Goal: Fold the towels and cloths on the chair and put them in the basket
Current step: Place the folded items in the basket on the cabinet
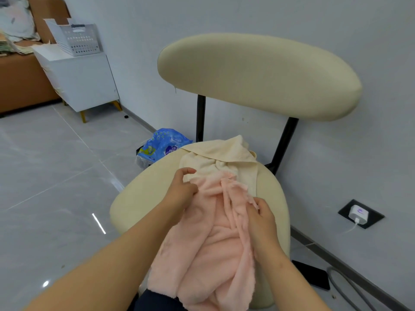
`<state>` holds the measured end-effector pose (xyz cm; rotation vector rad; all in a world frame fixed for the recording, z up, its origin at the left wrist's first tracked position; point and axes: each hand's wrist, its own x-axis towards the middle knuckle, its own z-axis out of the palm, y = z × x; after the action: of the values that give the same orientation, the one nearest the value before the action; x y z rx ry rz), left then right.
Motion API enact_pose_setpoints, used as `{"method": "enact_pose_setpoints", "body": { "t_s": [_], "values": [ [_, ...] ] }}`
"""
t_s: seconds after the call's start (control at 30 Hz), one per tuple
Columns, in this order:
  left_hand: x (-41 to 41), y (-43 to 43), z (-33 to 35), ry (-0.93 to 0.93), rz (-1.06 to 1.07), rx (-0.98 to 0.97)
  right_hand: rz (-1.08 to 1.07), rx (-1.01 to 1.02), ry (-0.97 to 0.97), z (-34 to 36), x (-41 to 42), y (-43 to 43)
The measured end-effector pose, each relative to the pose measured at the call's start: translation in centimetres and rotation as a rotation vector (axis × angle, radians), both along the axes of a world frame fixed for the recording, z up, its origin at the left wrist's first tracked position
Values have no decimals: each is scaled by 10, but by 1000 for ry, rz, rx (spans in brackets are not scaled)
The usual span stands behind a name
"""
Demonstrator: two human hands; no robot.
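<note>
A pink towel is lying crumpled on the seat of a cream chair, spilling over the seat's near edge. Both hands are holding it. The left hand is gripping its far left part with curled fingers, and the right hand is pinching a raised fold on its right side. A cream towel is lying bunched at the seat's far edge, touching the pink one and partly under it.

On the floor just behind the chair's left side, a blue plastic packet is sitting against the wall. A dark phone is lying on the floor to the right of the seat, and a white charger is sitting in a wall socket.

The white slotted basket is standing well apart, on a white cabinet by the far wall. What it is holding cannot be told.
</note>
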<state>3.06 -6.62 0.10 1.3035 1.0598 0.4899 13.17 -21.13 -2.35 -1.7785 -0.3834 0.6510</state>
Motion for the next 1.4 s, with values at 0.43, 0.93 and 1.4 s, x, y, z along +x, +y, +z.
{"method": "enact_pose_setpoints", "body": {
  "t_s": [0.43, 0.93, 1.4],
  "values": [
    [-15, 57, 6, 299, 55, 531, -235, 52, -92, 25, 64, 32],
    [-3, 83, -19, 228, 149, 588, -268, -35, -297, 3, 83, 51],
    [-19, 42, -26, 569, 16, 531, -135, -431, -487, -7, 49, 27]
  ]
}}
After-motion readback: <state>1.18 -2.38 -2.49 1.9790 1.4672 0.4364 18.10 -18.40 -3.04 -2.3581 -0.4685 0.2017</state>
